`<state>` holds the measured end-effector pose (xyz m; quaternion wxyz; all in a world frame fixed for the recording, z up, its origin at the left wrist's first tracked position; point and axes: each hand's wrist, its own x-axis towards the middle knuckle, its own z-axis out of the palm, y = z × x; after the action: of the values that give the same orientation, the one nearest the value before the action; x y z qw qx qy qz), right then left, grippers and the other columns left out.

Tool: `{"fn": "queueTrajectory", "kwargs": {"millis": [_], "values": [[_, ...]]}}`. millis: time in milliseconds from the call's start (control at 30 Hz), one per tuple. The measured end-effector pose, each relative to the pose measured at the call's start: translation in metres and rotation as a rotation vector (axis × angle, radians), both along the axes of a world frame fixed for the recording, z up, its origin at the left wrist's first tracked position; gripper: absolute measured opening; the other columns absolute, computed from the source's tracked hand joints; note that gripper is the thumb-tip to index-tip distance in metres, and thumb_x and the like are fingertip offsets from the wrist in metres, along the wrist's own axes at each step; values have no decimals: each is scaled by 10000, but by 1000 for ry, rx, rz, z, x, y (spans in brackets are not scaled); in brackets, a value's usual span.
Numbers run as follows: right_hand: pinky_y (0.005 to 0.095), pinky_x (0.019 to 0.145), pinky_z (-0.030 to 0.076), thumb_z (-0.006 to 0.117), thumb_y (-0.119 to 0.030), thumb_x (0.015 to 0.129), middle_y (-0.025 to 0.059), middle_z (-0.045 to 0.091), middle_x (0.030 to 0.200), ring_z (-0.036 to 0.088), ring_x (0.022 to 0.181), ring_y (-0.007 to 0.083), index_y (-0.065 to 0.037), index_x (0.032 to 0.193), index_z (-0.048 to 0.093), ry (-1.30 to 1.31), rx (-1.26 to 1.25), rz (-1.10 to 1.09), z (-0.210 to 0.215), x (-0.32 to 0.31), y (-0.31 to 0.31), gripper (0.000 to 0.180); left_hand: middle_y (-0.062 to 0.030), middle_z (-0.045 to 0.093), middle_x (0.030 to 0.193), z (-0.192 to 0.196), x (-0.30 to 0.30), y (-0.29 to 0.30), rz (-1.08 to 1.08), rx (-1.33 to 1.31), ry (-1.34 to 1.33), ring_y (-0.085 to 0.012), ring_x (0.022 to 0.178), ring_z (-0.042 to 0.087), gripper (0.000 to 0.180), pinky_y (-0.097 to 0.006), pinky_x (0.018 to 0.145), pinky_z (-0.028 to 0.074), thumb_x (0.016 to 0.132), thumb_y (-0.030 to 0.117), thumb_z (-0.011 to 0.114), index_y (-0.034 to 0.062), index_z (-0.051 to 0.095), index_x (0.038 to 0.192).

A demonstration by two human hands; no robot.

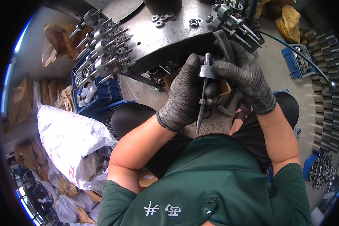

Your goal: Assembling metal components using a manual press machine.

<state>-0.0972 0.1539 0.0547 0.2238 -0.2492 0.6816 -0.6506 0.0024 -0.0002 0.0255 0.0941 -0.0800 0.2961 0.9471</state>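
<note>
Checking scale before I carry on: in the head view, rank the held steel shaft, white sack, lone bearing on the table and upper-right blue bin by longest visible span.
1. White sack
2. Steel shaft
3. Blue bin
4. Lone bearing
Apparent size only: the shaft looks nearer the camera than the bin.

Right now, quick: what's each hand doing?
Left hand: closed, holding the metal shaft.
Right hand: curled, thumb at the shaft's collar; whether it grips cannot be told.
</note>
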Motion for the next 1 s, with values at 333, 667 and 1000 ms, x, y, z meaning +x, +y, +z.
{"fn": "queueTrajectory", "kwargs": {"millis": [333, 667, 1000], "values": [[221, 618, 503, 572, -269, 991, 57, 636, 938, 591, 724, 80, 10, 1531, 383, 78, -289, -209, 15, 13, 4, 636, -138, 681, 1046, 1, -6, -1, 123, 80, 8, -103, 607, 566, 521, -244, 502, 497, 1034, 575, 481, 78, 572, 1161], [423, 929, 564, 645, -46, 939, 215, 657, 1297, 679, 1130, 390, -40, 1476, 491, 682, 95, 59, -25, 9, 3, 559, -16, 571, 777, -5, -7, 3, 214, -124, -114, -107, 613, 532, 521, -253, 540, 474, 1014, 616, 490, 113, 599, 1100], [223, 548, 457, 544, -193, 982, 119, 665, 1179, 530, 648, 97, -16, 1557, 352, -524, -563, 206, -8, 11, 9, 631, -74, 642, 1040, 2, -9, -8, -17, 486, 39, -68, 629, 489, 533, -216, 522, 426, 1020, 585, 512, 85, 615, 1173]]}}
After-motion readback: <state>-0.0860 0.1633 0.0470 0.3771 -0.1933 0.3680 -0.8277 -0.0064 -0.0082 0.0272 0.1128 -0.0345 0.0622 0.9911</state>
